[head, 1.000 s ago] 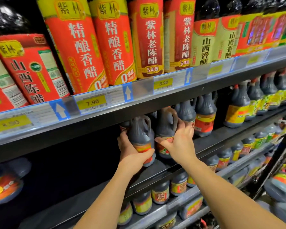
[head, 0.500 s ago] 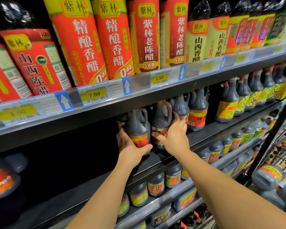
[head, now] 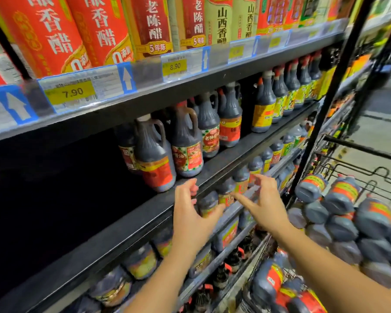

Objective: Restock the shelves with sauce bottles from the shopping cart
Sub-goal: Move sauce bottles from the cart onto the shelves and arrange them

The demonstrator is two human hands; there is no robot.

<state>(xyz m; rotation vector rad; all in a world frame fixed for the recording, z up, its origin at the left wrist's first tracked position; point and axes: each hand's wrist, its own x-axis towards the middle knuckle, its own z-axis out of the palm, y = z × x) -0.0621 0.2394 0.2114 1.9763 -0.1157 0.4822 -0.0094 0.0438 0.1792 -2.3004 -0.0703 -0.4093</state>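
Our left hand [head: 191,214] and right hand [head: 265,205] are both spread and relaxed, holding nothing, and they do not touch each other. Just above our left fingertips the nearest sauce bottle [head: 155,161] stands upright near the edge of the dark shelf [head: 131,219]. A second handled bottle [head: 186,145] stands close against its right side. To the right of our right fingers, the wire cart [head: 359,148] holds piled bottles [head: 342,197] lying on their sides. Higher up is a yellow 7.90 price tag [head: 69,93].
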